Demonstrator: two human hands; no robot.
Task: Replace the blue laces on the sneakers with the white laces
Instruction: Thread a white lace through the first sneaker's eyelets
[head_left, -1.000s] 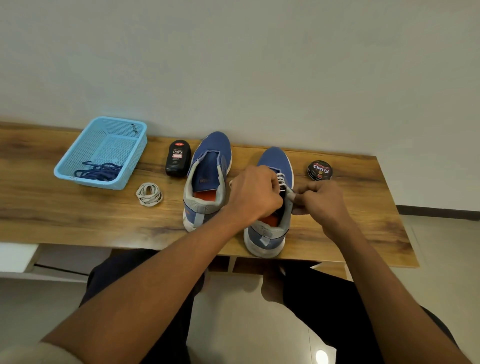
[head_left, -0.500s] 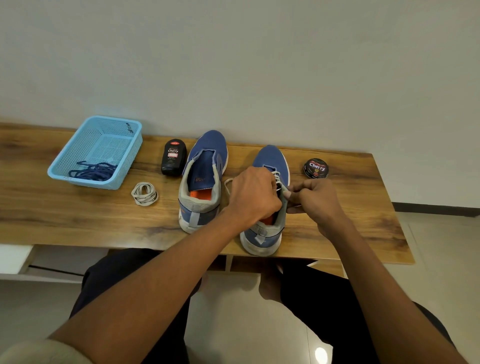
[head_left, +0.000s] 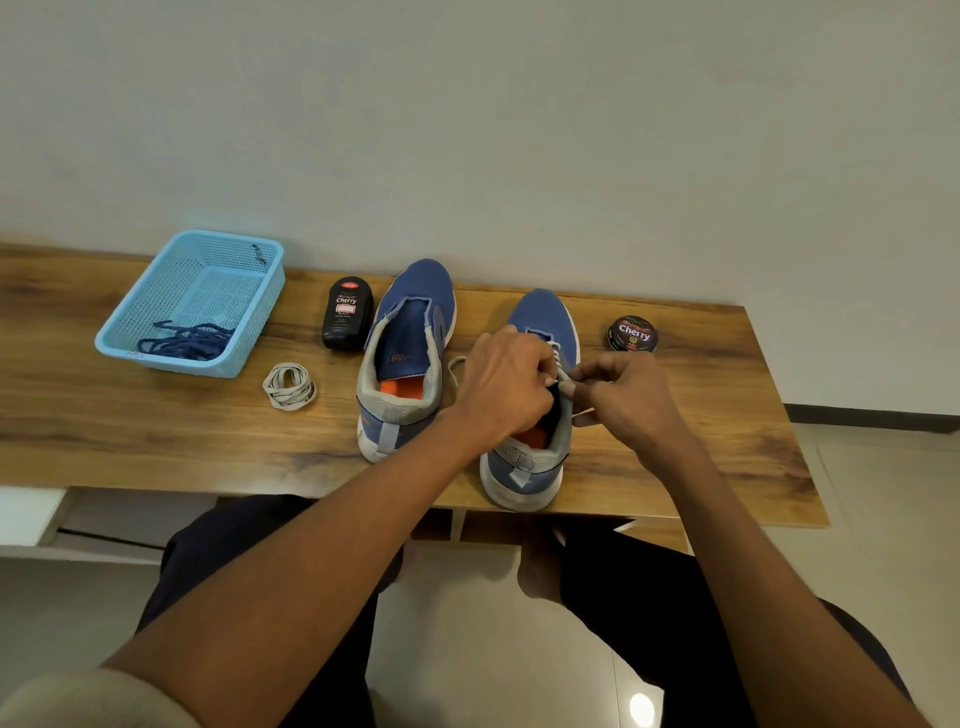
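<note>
Two blue sneakers stand side by side on the wooden desk (head_left: 156, 447), toes toward the wall and heels toward the front edge. The right sneaker (head_left: 535, 462) sits with its heel almost at that front edge, and both hands are busy over its tongue. The left hand (head_left: 501, 387) is curled over the opening, its fingers pinching a white lace (head_left: 557, 358) that is already threaded through the upper eyelets; a loop of the same lace shows just left of the knuckles. The right hand (head_left: 631, 397) is closed too, its fingers gripping the lace end at the shoe's right side, nearly touching the left hand. The left sneaker (head_left: 410, 353) stands a little further back with no lace in it, the orange insole showing. Left of it, a second white lace (head_left: 289, 386) lies coiled on the desk. Toward the back left corner a light blue basket (head_left: 249, 312) holds the blue laces (head_left: 184, 340) in a loose heap. A black bottle (head_left: 347, 312) marked Cherry lies between basket and left sneaker, and a round Cherry tin (head_left: 632, 335) rests near the back edge, right of the shoes.
</note>
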